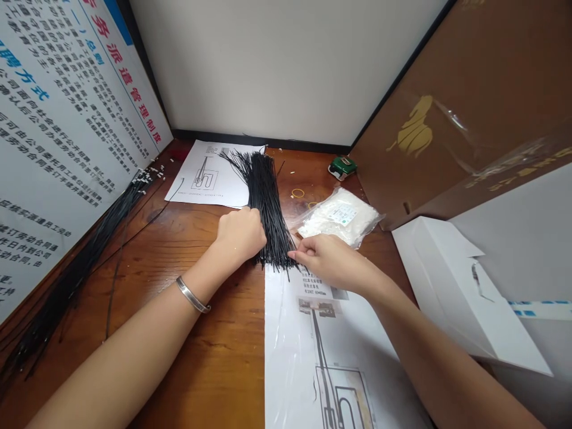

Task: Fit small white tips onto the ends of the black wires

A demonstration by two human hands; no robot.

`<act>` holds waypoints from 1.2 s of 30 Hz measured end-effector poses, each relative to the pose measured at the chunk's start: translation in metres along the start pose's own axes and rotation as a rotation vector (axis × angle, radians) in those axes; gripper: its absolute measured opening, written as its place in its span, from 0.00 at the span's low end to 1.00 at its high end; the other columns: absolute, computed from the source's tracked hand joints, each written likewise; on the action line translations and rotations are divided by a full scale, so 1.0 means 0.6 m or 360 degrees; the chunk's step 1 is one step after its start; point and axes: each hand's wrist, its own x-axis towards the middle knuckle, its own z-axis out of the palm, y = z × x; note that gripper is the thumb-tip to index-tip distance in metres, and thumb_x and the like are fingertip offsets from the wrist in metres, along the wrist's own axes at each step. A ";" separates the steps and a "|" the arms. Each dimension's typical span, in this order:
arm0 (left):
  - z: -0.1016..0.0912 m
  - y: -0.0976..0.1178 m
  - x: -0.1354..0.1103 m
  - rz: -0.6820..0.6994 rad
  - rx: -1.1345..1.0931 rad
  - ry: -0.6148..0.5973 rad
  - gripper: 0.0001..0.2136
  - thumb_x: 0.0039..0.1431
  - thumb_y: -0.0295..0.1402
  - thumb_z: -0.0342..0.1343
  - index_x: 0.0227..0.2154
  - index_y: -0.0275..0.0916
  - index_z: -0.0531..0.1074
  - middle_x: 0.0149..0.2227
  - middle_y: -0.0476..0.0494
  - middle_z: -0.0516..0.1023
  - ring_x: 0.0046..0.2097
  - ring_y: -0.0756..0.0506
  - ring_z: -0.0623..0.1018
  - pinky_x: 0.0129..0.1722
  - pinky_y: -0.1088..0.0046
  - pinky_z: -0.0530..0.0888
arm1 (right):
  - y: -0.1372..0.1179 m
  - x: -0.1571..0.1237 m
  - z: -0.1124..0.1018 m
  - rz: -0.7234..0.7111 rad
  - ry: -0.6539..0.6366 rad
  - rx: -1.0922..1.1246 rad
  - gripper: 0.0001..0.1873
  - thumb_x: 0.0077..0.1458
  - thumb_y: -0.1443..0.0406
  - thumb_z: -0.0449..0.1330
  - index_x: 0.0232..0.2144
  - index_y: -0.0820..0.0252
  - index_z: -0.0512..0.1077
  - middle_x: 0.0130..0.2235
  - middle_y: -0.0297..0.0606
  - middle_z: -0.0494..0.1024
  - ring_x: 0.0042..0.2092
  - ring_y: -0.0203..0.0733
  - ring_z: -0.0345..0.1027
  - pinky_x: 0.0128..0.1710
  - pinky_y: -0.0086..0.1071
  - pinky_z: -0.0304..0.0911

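Note:
A thick bundle of thin black wires [270, 208] lies on the wooden table, its near ends resting over the top of a printed sheet. My left hand [241, 235] is closed in a fist against the left side of the bundle; what its curled fingers hold is hidden. At the lower right corner of the bundle, my right hand [328, 260] pinches thumb and fingertips together at the wire ends, seemingly on a single black wire. Just beyond that hand is a clear plastic bag of small white pieces [342, 217] with a label.
Another bunch of black wires with white connectors [89, 244] lies at the left. Printed drawings [210, 176] [295, 357] are on the table [192, 357]. A green tape measure [342, 167], yellow rubber bands [298, 193], a brown carton [447, 113] and a white box [460, 292] stand right.

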 end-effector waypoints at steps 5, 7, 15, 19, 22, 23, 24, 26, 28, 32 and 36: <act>-0.004 -0.011 0.004 -0.0076 -0.0130 -0.0024 0.14 0.60 0.36 0.43 0.34 0.41 0.75 0.39 0.38 0.80 0.41 0.37 0.78 0.36 0.63 0.71 | -0.004 -0.002 -0.003 0.0023 0.0095 0.0022 0.20 0.55 0.57 0.55 0.16 0.57 0.60 0.18 0.32 0.65 0.21 0.36 0.53 0.23 0.31 0.49; -0.006 -0.013 0.002 -0.0095 -0.0213 -0.0013 0.14 0.60 0.36 0.44 0.34 0.41 0.75 0.38 0.39 0.80 0.40 0.38 0.78 0.37 0.63 0.71 | -0.003 -0.001 -0.003 0.0000 0.0120 0.0091 0.18 0.56 0.57 0.55 0.18 0.57 0.62 0.17 0.31 0.65 0.21 0.35 0.54 0.23 0.31 0.49; 0.002 -0.010 0.004 0.0002 -0.0189 -0.0017 0.11 0.56 0.34 0.47 0.31 0.39 0.74 0.37 0.37 0.79 0.40 0.36 0.78 0.37 0.62 0.71 | 0.001 0.008 0.016 -0.0117 0.0259 0.0159 0.11 0.55 0.59 0.55 0.26 0.58 0.69 0.20 0.32 0.70 0.23 0.36 0.59 0.24 0.31 0.50; 0.000 -0.010 0.007 -0.0034 -0.0247 -0.0021 0.11 0.57 0.34 0.45 0.31 0.41 0.74 0.36 0.39 0.79 0.39 0.38 0.77 0.36 0.64 0.70 | 0.000 0.011 0.024 -0.0130 0.0270 0.0126 0.09 0.55 0.61 0.54 0.26 0.58 0.70 0.21 0.32 0.71 0.24 0.37 0.61 0.24 0.31 0.49; -0.003 -0.008 0.002 -0.0051 -0.0415 0.0000 0.11 0.57 0.35 0.46 0.29 0.42 0.73 0.33 0.41 0.79 0.36 0.39 0.76 0.35 0.65 0.68 | -0.001 0.012 0.025 -0.0101 0.0289 0.0152 0.09 0.55 0.62 0.54 0.27 0.58 0.70 0.22 0.32 0.72 0.24 0.37 0.62 0.25 0.31 0.50; -0.002 -0.007 -0.002 -0.0051 -0.0494 0.0018 0.11 0.57 0.36 0.46 0.28 0.42 0.72 0.31 0.42 0.78 0.35 0.40 0.76 0.34 0.66 0.68 | -0.002 0.013 0.025 -0.0092 0.0307 0.0166 0.08 0.55 0.61 0.54 0.28 0.58 0.70 0.22 0.32 0.72 0.25 0.38 0.62 0.25 0.31 0.50; -0.001 -0.007 -0.006 -0.0057 -0.0576 0.0050 0.12 0.58 0.38 0.46 0.26 0.41 0.71 0.29 0.43 0.77 0.33 0.41 0.75 0.33 0.67 0.67 | -0.002 0.013 0.025 -0.0081 0.0325 0.0177 0.08 0.55 0.61 0.55 0.29 0.58 0.70 0.23 0.32 0.72 0.25 0.38 0.63 0.26 0.31 0.51; 0.003 -0.013 -0.019 -0.0105 -0.0731 0.0172 0.16 0.60 0.42 0.44 0.22 0.40 0.68 0.24 0.46 0.74 0.29 0.44 0.72 0.29 0.70 0.64 | -0.002 0.014 0.027 -0.0059 0.0341 0.0183 0.08 0.54 0.60 0.55 0.31 0.58 0.70 0.24 0.32 0.73 0.26 0.39 0.64 0.26 0.31 0.51; 0.010 -0.030 -0.034 -0.0192 -0.0855 0.0361 0.19 0.61 0.44 0.41 0.19 0.40 0.62 0.20 0.49 0.67 0.25 0.48 0.67 0.26 0.72 0.60 | -0.001 0.016 0.029 -0.0041 0.0339 0.0166 0.07 0.54 0.62 0.54 0.30 0.58 0.70 0.23 0.33 0.73 0.26 0.39 0.64 0.26 0.32 0.50; 0.013 -0.108 -0.069 -0.0296 -0.0835 0.0670 0.19 0.60 0.43 0.44 0.17 0.40 0.54 0.18 0.54 0.56 0.23 0.50 0.60 0.25 0.73 0.57 | 0.003 0.018 0.032 -0.0034 0.0299 0.0168 0.08 0.52 0.64 0.52 0.27 0.58 0.70 0.20 0.33 0.72 0.24 0.39 0.63 0.25 0.32 0.50; -0.007 -0.206 -0.099 -0.0357 -0.0494 0.0755 0.17 0.59 0.40 0.46 0.17 0.40 0.60 0.19 0.52 0.59 0.24 0.49 0.63 0.27 0.72 0.58 | 0.001 0.016 0.030 0.0007 0.0283 0.0182 0.07 0.49 0.65 0.53 0.24 0.58 0.70 0.19 0.34 0.72 0.23 0.39 0.62 0.24 0.32 0.50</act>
